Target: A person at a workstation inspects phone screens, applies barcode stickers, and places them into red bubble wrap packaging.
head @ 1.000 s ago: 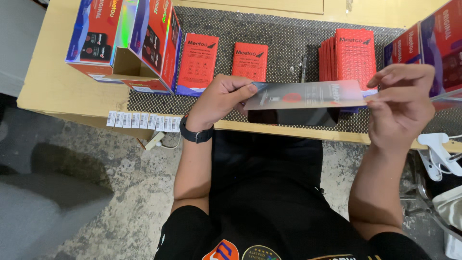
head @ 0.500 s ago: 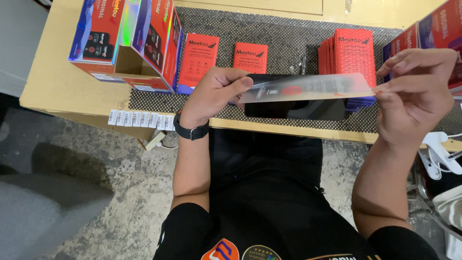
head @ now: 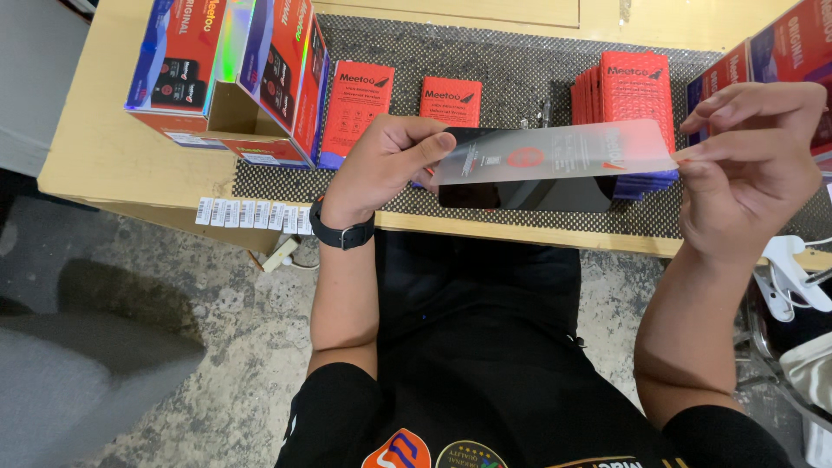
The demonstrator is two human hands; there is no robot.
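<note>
Wooden surface [head: 113, 147] under a dark mesh mat [head: 520, 61], red packets [head: 357, 104] and boxes [head: 217, 69] lined up behind. Just above the mat I hold a thin frosted sleeve [head: 555, 152] with a dark glass panel [head: 520, 192] showing beneath. My left hand [head: 381, 165] pinches one end, my right hand [head: 750, 165] pinches the other. It looks light, slick and fragile, best held by the edges.

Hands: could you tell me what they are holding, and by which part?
A black panel with clear film: left hand grips the left end, right hand pinches the film's right edge.
</note>
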